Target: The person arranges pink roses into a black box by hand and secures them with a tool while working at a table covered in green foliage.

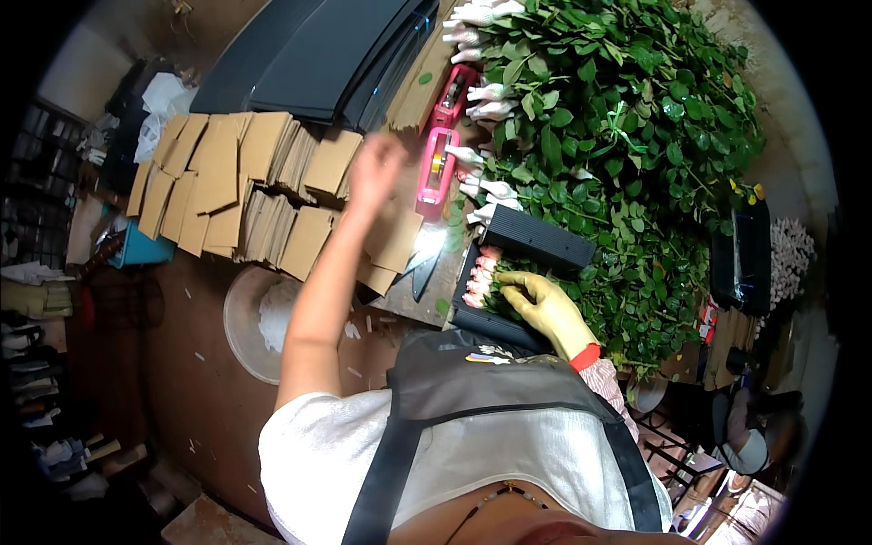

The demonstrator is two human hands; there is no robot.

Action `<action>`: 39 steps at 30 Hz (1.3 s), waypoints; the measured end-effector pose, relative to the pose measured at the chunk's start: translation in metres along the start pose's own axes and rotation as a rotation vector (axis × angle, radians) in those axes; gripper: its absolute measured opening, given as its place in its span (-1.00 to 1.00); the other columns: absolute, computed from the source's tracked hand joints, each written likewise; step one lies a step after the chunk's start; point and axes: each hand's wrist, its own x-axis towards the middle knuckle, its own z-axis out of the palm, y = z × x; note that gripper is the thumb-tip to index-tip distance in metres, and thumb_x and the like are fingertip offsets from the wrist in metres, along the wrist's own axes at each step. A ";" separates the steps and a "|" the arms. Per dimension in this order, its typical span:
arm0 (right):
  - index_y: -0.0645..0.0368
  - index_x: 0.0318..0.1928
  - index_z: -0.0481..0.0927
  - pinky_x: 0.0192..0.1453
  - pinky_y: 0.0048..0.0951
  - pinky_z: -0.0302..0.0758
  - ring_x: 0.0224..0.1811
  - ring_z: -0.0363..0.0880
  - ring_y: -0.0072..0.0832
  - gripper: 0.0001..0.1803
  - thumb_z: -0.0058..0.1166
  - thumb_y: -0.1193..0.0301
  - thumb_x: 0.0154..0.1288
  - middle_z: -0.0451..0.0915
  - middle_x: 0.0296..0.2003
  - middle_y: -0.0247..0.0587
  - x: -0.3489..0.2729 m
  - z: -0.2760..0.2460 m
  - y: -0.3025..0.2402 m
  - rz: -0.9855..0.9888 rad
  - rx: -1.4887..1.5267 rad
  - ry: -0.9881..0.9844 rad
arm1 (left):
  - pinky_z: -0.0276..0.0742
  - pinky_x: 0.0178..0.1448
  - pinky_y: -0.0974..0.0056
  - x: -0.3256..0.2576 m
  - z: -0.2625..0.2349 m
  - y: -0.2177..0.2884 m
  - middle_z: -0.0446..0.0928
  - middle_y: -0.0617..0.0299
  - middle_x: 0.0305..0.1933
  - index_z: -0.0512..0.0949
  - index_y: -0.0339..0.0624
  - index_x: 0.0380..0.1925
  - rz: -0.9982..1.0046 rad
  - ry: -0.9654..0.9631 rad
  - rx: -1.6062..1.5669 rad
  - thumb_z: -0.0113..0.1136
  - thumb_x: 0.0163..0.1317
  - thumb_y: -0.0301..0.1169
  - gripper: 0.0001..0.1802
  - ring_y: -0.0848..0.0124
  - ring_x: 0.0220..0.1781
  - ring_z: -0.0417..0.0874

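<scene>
Bright light lands on the leaves (627, 136) and white sleeve (313, 445); the brown floor (182, 381) is dimmer. Glare whitens part of the worktop (411, 304). Motion blurs the left hand (379, 168) (the gloved right hand (548, 307) looks crisp). Fisheye edges curve into black.
</scene>
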 end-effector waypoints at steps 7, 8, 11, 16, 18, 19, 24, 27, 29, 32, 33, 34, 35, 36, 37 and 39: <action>0.20 0.19 0.60 0.09 -0.27 0.59 0.00 0.69 -0.09 -0.60 0.11 0.30 0.43 0.68 0.01 0.10 -0.004 0.002 0.003 -0.129 -0.153 0.078 | 0.47 0.26 -0.04 0.133 -0.067 0.017 0.53 -0.11 0.17 0.45 -0.27 0.18 -0.064 -0.143 1.219 0.50 0.07 -0.12 -0.26 -0.05 0.23 0.54; 0.19 0.18 0.61 0.08 -0.25 0.59 -0.01 0.69 -0.07 -0.60 0.12 0.30 0.42 0.68 0.01 0.10 -0.010 0.002 -0.004 -0.116 -0.129 0.078 | 0.52 0.20 -0.02 0.140 -0.072 0.019 0.57 -0.11 0.11 0.51 -0.26 0.12 -0.066 -0.141 1.138 0.50 0.07 -0.13 -0.32 -0.05 0.17 0.59; 0.19 0.18 0.61 0.10 -0.25 0.58 -0.01 0.69 -0.06 -0.60 0.13 0.30 0.41 0.68 0.00 0.09 -0.009 0.001 0.004 -0.131 -0.129 0.124 | 0.60 0.06 0.12 0.154 -0.074 0.053 0.71 0.02 -0.16 0.68 -0.25 -0.17 0.136 0.132 0.653 0.45 0.17 -0.23 -0.66 0.06 -0.08 0.73; 0.23 0.21 0.58 0.00 -0.48 0.56 -0.08 0.62 -0.59 -0.60 0.13 0.28 0.49 0.71 -0.05 -0.19 -0.004 -0.004 -0.019 -0.061 0.309 0.133 | 0.56 -0.11 0.27 0.089 -0.058 0.170 0.65 0.15 -0.31 0.68 -0.23 -0.24 0.696 0.591 0.136 0.29 0.30 -0.50 -0.93 0.29 -0.27 0.63; 0.16 0.39 0.40 0.13 -0.45 0.57 0.03 0.64 -0.53 -0.40 0.19 0.18 0.47 0.64 0.06 -0.19 0.001 -0.016 -0.026 -0.342 0.499 0.149 | 0.56 -0.15 0.22 0.027 -0.025 0.187 0.63 0.20 -0.35 0.69 -0.18 -0.25 0.931 0.354 0.126 0.33 0.15 -0.53 -0.85 0.25 -0.27 0.64; 0.18 0.45 0.27 0.17 -0.41 0.59 0.06 0.66 -0.46 -0.25 0.15 0.02 0.46 0.62 0.07 -0.14 0.001 -0.031 -0.033 -0.302 0.826 -0.010 | 0.56 -0.16 0.22 -0.003 -0.010 0.188 0.62 0.25 -0.36 0.70 -0.15 -0.21 1.049 0.175 0.156 0.34 0.08 -0.52 -0.77 0.29 -0.26 0.65; 0.22 -0.04 0.55 -0.17 -0.56 0.49 -0.22 0.55 -0.68 -0.70 0.19 0.23 0.45 0.65 -0.21 -0.37 0.006 -0.053 -0.022 0.065 0.588 0.260 | 0.44 -0.01 0.22 -0.110 0.042 0.166 0.67 0.35 -0.19 0.72 -0.06 -0.15 0.950 -0.397 0.193 0.39 0.13 -0.29 -0.73 0.35 -0.13 0.65; 0.26 -0.03 0.61 -0.05 -0.56 0.46 -0.16 0.55 -0.66 -0.74 0.19 0.32 0.47 0.68 -0.16 -0.33 -0.007 -0.054 0.035 0.040 0.628 0.418 | 0.39 0.14 0.16 -0.122 0.039 0.147 0.60 0.16 0.07 0.66 -0.10 -0.04 0.698 -0.142 0.213 0.46 0.13 -0.13 -0.55 0.20 0.09 0.52; 0.31 0.12 0.57 0.20 -0.54 0.48 0.04 0.60 -0.59 -0.69 0.15 0.38 0.50 0.68 0.01 -0.31 -0.015 -0.059 0.071 0.178 0.595 0.383 | 0.39 0.13 0.04 -0.136 0.064 0.116 0.57 0.07 0.08 0.65 -0.20 -0.12 0.248 0.016 0.110 0.50 0.13 -0.12 -0.55 0.08 0.05 0.51; 0.30 0.09 0.60 0.17 -0.49 0.51 0.02 0.62 -0.56 -0.63 0.16 0.24 0.50 0.70 -0.04 -0.24 -0.018 -0.052 0.103 0.231 0.540 0.309 | 0.45 -0.17 0.19 -0.153 0.085 0.059 0.59 0.15 -0.36 0.63 -0.33 -0.28 -0.359 -0.558 -0.001 0.40 0.27 -0.16 -0.62 0.37 -0.30 0.54; 0.30 0.09 0.60 0.17 -0.49 0.51 0.02 0.62 -0.56 -0.63 0.16 0.24 0.50 0.70 -0.04 -0.24 -0.020 -0.054 0.094 0.237 0.545 0.301 | 0.43 -0.27 0.24 -0.157 0.091 0.043 0.55 0.21 -0.50 0.62 -0.35 -0.35 -0.486 -0.699 -0.002 0.37 0.29 -0.17 -0.62 0.46 -0.42 0.51; 0.28 0.05 0.63 0.15 -0.41 0.53 -0.03 0.65 -0.46 -0.59 0.17 0.17 0.46 0.72 -0.11 -0.18 -0.019 -0.059 0.075 0.382 0.221 0.235 | 0.39 -0.34 0.28 -0.168 0.099 0.024 0.48 0.30 -0.63 0.60 -0.32 -0.46 -0.468 -0.614 -0.137 0.38 0.29 -0.18 -0.62 0.54 -0.50 0.42; 0.26 0.01 0.66 0.14 -0.33 0.55 -0.07 0.69 -0.36 -0.56 0.19 0.10 0.43 0.73 -0.17 -0.11 -0.022 -0.065 0.067 0.526 -0.106 0.178 | 0.39 -0.34 0.28 -0.167 0.104 0.020 0.48 0.30 -0.63 0.60 -0.32 -0.46 -0.473 -0.622 -0.136 0.38 0.29 -0.18 -0.62 0.54 -0.50 0.42; 0.23 -0.02 0.69 0.14 -0.18 0.56 -0.04 0.71 -0.13 -0.49 0.14 -0.01 0.40 0.73 -0.16 0.02 -0.022 -0.068 0.077 0.486 -0.456 0.146 | 0.38 -0.35 0.27 -0.166 0.107 0.017 0.48 0.29 -0.62 0.59 -0.31 -0.47 -0.489 -0.620 -0.105 0.38 0.30 -0.18 -0.62 0.53 -0.51 0.42; 0.20 0.01 0.68 0.14 -0.13 0.56 -0.01 0.69 -0.04 -0.51 0.13 0.02 0.38 0.72 -0.09 0.04 -0.016 -0.074 0.075 0.600 -0.691 -0.029 | 0.38 -0.37 0.26 -0.163 0.109 0.012 0.49 0.29 -0.61 0.59 -0.30 -0.48 -0.505 -0.617 -0.073 0.38 0.30 -0.18 -0.62 0.52 -0.52 0.41; 0.12 0.04 0.68 0.12 -0.16 0.58 -0.01 0.69 -0.10 -0.58 0.14 0.10 0.36 0.72 -0.07 0.00 -0.011 -0.074 0.044 0.429 -0.586 -0.104 | 0.38 -0.39 0.23 -0.159 0.107 -0.020 0.46 0.28 -0.62 0.57 -0.29 -0.53 -0.524 -0.673 -0.019 0.40 0.28 -0.16 -0.59 0.50 -0.54 0.40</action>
